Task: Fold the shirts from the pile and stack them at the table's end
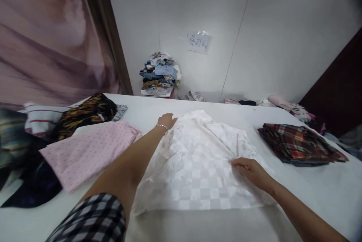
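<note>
Fingers [236, 162] of both hands rest on white shirt [198, 162].

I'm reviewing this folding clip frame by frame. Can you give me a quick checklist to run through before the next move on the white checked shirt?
1. White checked shirt lies on the table: ok.
2. Left hand rests on its far edge: ok.
3. Right hand pinches the fabric near its right side: ok.
4. Cloth smooth: not ok, creases near the top.
5. Pink dotted shirt apart from it: cannot tell, edges meet.
6. Plaid stack clear of it: ok.
</note>
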Demonstrator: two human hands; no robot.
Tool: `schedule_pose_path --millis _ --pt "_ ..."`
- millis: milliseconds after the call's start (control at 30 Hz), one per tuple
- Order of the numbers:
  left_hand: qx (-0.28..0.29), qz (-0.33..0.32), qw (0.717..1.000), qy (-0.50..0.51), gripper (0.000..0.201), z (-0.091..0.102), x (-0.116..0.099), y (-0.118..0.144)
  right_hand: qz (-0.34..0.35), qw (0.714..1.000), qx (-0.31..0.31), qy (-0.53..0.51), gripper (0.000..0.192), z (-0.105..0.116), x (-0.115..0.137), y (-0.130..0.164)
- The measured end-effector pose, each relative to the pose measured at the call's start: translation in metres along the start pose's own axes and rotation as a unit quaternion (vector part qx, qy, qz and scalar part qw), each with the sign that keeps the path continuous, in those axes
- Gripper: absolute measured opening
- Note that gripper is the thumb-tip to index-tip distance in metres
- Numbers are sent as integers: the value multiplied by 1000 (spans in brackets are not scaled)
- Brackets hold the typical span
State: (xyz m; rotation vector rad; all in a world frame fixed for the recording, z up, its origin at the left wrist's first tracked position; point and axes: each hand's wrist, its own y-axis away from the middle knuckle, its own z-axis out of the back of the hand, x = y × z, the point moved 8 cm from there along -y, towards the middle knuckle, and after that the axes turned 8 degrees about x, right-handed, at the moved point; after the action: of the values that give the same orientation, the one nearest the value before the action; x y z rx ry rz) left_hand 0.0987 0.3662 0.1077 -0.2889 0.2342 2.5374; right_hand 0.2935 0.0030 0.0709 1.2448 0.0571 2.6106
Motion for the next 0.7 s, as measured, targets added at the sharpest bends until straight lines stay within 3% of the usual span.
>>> schedule_pose_path --millis 133,267,400,500,633,700 --pt "17 42 999 -2 39 -18 -8 -38 -12 1000 18 -12 26 -3 -9 4" --pt "11 14 1000 15 29 -26 -19 -46 -9 1000 -6 11 27 16 -15 -13" --pt "-44 -63 996 42 34 -11 -38 -28 12 993 -88 78 27 58 -2 -79" --pt "-70 -113 989 69 34 2 -47 -5 -27 979 -114 169 39 78 14 -149" --pt "-99 -196 962 162 28 16 -54 29 -30 970 -86 226 66 64 39 -226" --pt "-101 -221 949 201 26 18 -53 42 -28 963 -54 261 65 45 46 -250"
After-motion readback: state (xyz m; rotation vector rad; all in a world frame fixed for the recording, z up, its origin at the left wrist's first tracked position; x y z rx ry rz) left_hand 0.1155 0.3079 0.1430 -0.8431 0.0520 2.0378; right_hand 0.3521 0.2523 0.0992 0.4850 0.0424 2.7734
